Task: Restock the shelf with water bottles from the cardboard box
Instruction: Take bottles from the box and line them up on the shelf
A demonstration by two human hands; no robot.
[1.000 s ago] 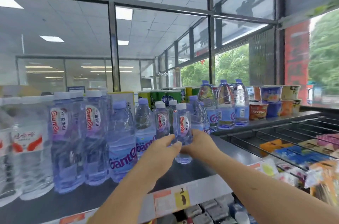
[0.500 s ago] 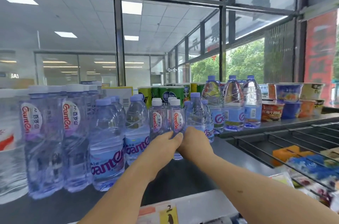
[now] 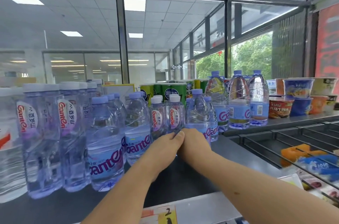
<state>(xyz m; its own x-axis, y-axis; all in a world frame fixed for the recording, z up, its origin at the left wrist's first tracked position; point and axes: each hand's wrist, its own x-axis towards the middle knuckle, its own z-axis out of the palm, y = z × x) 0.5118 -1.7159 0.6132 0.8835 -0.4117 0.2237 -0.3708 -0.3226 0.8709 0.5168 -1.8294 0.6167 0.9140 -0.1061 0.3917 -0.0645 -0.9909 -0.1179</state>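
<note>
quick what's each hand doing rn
left hand: holds the small white-capped bottle
right hand: on the same bottle, fingers hidden, grip cannot be told

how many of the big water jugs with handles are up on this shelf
3. They stand in a row at the back right of the shelf: left jug, middle jug, right jug, beside the noodle bowls. More may be hidden behind them.
</note>
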